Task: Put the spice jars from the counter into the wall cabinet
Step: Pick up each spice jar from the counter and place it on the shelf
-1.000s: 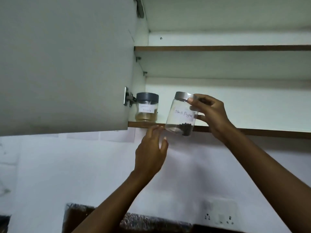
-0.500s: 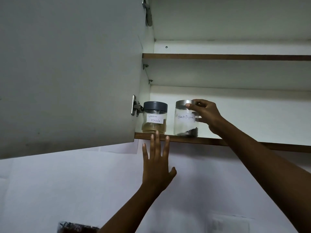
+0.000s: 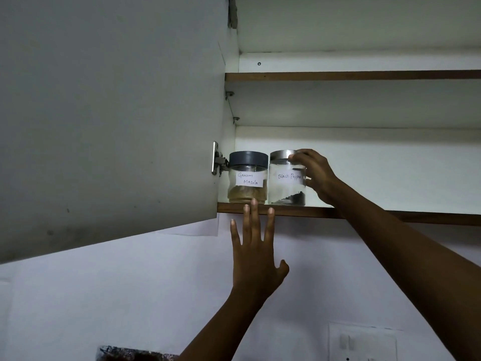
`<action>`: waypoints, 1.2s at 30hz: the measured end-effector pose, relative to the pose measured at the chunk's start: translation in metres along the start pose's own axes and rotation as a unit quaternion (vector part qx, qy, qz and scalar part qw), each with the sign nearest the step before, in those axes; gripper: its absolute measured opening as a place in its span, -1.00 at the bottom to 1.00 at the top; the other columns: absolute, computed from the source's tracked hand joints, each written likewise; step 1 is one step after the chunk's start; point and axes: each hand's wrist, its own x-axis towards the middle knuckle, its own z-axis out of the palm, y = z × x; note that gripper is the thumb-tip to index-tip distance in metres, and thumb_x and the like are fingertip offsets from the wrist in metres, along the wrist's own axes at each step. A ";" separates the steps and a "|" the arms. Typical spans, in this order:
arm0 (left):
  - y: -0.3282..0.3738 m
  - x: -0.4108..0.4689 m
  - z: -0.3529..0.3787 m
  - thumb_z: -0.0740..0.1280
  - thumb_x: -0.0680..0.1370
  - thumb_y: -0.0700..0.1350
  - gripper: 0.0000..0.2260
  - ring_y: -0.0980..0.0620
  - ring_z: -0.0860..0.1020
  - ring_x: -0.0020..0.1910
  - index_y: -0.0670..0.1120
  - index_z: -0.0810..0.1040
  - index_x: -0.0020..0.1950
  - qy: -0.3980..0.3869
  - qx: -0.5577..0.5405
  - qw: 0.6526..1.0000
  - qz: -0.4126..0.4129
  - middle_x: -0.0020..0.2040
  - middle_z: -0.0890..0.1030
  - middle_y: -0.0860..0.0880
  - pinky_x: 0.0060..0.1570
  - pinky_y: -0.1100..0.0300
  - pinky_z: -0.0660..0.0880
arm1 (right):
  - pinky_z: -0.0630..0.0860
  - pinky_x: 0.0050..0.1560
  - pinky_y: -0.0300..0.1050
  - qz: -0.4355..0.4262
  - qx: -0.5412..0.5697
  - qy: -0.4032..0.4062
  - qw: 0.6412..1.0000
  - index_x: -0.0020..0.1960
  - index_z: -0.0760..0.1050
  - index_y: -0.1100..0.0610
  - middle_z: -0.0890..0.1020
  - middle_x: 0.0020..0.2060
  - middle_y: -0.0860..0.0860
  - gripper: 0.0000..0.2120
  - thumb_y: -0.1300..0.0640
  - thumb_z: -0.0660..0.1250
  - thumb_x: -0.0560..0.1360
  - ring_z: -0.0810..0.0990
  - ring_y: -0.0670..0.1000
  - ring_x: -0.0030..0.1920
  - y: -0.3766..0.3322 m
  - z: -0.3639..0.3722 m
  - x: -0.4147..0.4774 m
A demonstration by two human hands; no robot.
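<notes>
Both hands raised. Fingers of the right hand curl round the Black Pepper jar, on the shelf; the Garam Masala jar sits just beyond them. The left hand is flat and empty. Release gently, withdraw straight.

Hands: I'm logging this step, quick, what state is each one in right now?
Left hand: open, fingers straight, tips at the shelf edge.
Right hand: holding the black pepper jar.
</notes>
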 end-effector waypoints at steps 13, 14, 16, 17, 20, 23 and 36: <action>0.019 0.000 -0.023 0.27 0.33 0.03 -0.43 -0.22 0.33 0.41 -0.10 0.46 0.33 0.065 -0.054 0.996 -0.039 0.41 0.37 -0.24 0.35 -0.22 0.13 | 0.33 0.14 -0.19 -0.044 -0.167 0.095 0.980 0.41 0.23 0.06 0.33 0.36 0.11 -0.47 0.14 0.31 0.49 0.41 0.06 0.26 0.000 -0.021 -0.051; 0.026 -0.002 -0.028 0.22 0.37 0.00 -0.52 -0.20 0.37 0.39 -0.08 0.52 0.27 0.080 -0.083 0.993 -0.033 0.37 0.44 -0.19 0.33 -0.24 0.14 | 0.37 0.00 -0.23 -0.069 -0.191 0.109 0.973 0.32 0.36 0.09 0.41 0.29 0.09 -0.58 0.18 0.32 0.48 0.47 0.03 0.12 -0.001 -0.028 -0.064; 0.042 -0.009 -0.038 0.15 0.43 -0.03 -0.65 -0.10 0.51 0.26 -0.03 0.59 0.11 0.100 -0.152 0.983 -0.017 0.18 0.61 -0.06 0.33 -0.22 0.18 | 0.39 -0.19 -0.30 -0.093 -0.207 0.092 0.970 0.08 0.53 0.14 0.56 0.10 0.07 -0.81 0.25 0.32 0.47 0.52 -0.05 -0.09 -0.002 -0.043 -0.092; 0.052 -0.014 -0.043 0.14 0.44 -0.04 -0.69 -0.02 0.58 0.15 -0.02 0.61 0.04 0.101 -0.193 0.976 -0.013 0.05 0.65 0.01 0.33 -0.17 0.24 | 0.41 -0.20 -0.32 -0.093 -0.199 0.068 0.973 -0.03 0.57 0.15 0.61 -0.01 0.05 -0.88 0.28 0.32 0.47 0.54 -0.07 -0.13 -0.002 -0.051 -0.107; 0.084 -0.035 -0.065 0.12 0.48 -0.02 -0.71 0.15 0.61 -0.10 -0.01 0.62 -0.04 0.030 -0.322 0.946 -0.024 -0.10 0.66 0.12 0.15 0.20 0.45 | 0.51 -0.15 -0.39 -0.073 -0.173 -0.003 0.982 -0.16 0.59 0.13 0.65 -0.17 0.02 -0.87 0.33 0.34 0.46 0.60 -0.09 -0.12 0.003 -0.076 -0.158; 0.120 -0.071 -0.080 0.15 0.49 0.00 -0.75 0.25 0.55 -0.09 0.06 0.60 -0.01 -0.069 -0.389 0.918 -0.039 -0.07 0.63 0.20 -0.15 0.55 0.34 | 0.53 -0.11 -0.37 -0.043 -0.168 -0.046 0.984 -0.16 0.61 0.15 0.68 -0.18 0.02 -0.88 0.34 0.37 0.44 0.64 -0.09 -0.14 0.018 -0.107 -0.209; 0.234 -0.222 -0.077 0.26 0.49 -0.08 -0.87 0.03 0.55 -0.18 -0.06 0.58 -0.07 -0.310 -0.425 0.850 0.005 -0.14 0.61 0.00 -0.28 0.20 0.38 | 0.52 0.03 -0.26 0.128 -0.159 -0.064 0.977 -0.10 0.60 0.32 0.61 -0.09 0.16 -0.88 0.46 0.36 0.40 0.62 -0.03 -0.06 0.109 -0.218 -0.397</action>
